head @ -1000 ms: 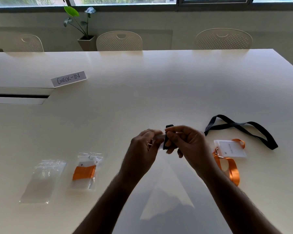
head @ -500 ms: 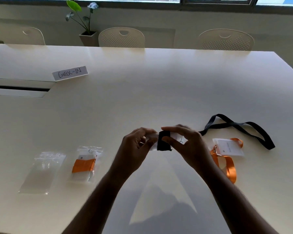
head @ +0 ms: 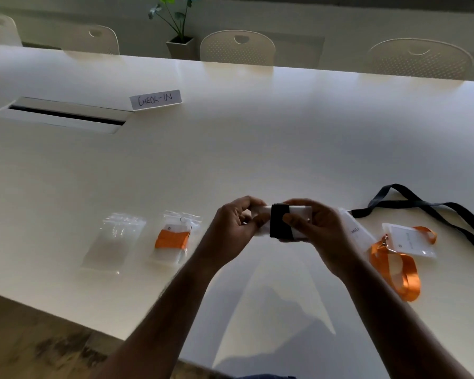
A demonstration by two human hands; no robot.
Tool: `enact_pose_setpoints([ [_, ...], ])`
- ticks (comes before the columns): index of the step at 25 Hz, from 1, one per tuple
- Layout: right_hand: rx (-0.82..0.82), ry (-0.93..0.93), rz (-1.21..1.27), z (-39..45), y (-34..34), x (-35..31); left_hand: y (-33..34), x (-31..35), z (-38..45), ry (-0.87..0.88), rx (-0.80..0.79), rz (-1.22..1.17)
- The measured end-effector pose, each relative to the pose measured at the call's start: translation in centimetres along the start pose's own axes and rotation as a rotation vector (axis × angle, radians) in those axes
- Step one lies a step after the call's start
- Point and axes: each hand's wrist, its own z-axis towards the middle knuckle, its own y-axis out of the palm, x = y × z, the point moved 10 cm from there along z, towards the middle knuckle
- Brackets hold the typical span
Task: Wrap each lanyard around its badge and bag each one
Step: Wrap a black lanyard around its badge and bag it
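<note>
Above the white table, both hands hold a white badge wrapped in a black lanyard. My left hand grips its left end; my right hand grips the right end, thumb on the black band. A loose black lanyard lies to the right, its near end running behind my right hand to a partly hidden badge. Beside it lies a badge with an unwrapped orange lanyard. At the left lie an empty clear bag and a bag holding an orange-wrapped badge.
A "CHECK-IN" card stands at the back left, beside a cable slot in the tabletop. Chairs and a potted plant line the far side. The table's near edge runs diagonally at lower left.
The badge has turned flat and wide between my hands, with the black band across its middle. The camera swung left, shifting everything to the right in view.
</note>
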Motion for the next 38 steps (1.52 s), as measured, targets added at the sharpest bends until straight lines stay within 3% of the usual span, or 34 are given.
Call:
enact_pose_setpoints([
  [4,0.031,0.009,-0.024,0.5,1.7,1.5,-2.7,-0.3,-1.0,0.026,0.033,0.080],
  [7,0.004,0.026,-0.028,0.7,3.1,2.6,-7.4,-1.5,-2.0,0.027,0.196,0.167],
  [11,-0.020,0.043,-0.081,1.0,4.5,4.0,-14.9,-4.5,-4.1,0.056,0.451,0.698],
  [15,-0.028,0.031,-0.100,1.1,6.0,4.3,-20.4,-7.3,-6.5,-0.061,0.547,1.184],
  [20,-0.029,0.042,-0.098,1.4,7.5,4.8,-23.3,-10.5,-8.4,-0.204,0.531,1.153],
  [27,-0.048,0.045,-0.098,1.7,8.8,5.0,-24.2,-10.6,-8.9,-0.162,0.507,1.111],
  [33,-0.046,0.052,-0.086,1.6,9.0,5.2,-23.9,-10.5,-8.7,-0.140,0.431,1.282],
  [38,-0.033,0.055,-0.083,1.6,8.5,5.6,-25.4,-9.0,-8.9,-0.111,0.524,1.316],
])
